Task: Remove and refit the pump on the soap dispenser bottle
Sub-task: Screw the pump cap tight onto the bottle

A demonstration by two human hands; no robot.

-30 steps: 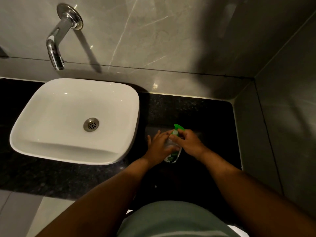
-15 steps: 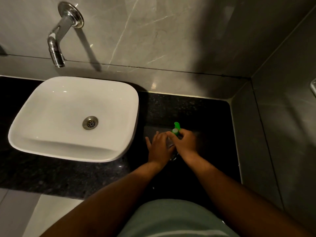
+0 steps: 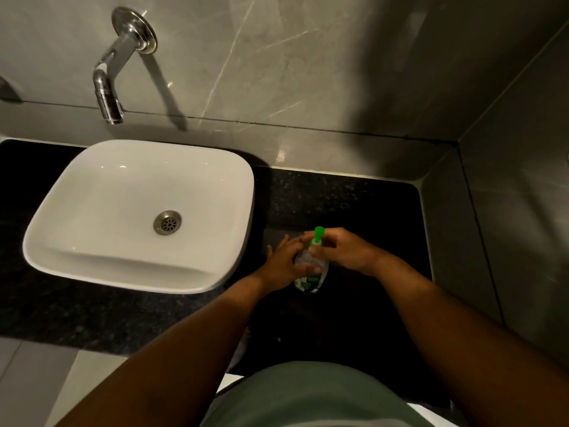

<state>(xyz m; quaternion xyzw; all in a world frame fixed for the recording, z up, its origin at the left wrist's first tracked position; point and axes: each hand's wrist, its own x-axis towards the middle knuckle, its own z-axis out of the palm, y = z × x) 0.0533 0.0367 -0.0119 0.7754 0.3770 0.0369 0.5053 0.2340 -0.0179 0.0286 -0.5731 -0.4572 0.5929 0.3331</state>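
Note:
A clear soap dispenser bottle [image 3: 311, 280] with a green label stands on the black granite counter [image 3: 354, 204], right of the basin. Its green pump [image 3: 318, 234] sticks up at the top, nozzle pointing away from me. My left hand [image 3: 284, 263] wraps the bottle's left side. My right hand [image 3: 345, 249] pinches the pump's collar just under the green head. Whether the collar is seated on the neck is hidden by my fingers.
A white square basin [image 3: 101, 266] sits on the counter at the left, with a chrome wall tap [image 3: 107, 87] above it. Grey tiled walls [image 3: 508, 195] close the counter at the back and right. The counter's front edge runs close to my body.
The bottle's lower body and label show again below my hands, after being covered half a second ago. My right hand has turned at the pump collar. Both hands stay on the bottle.

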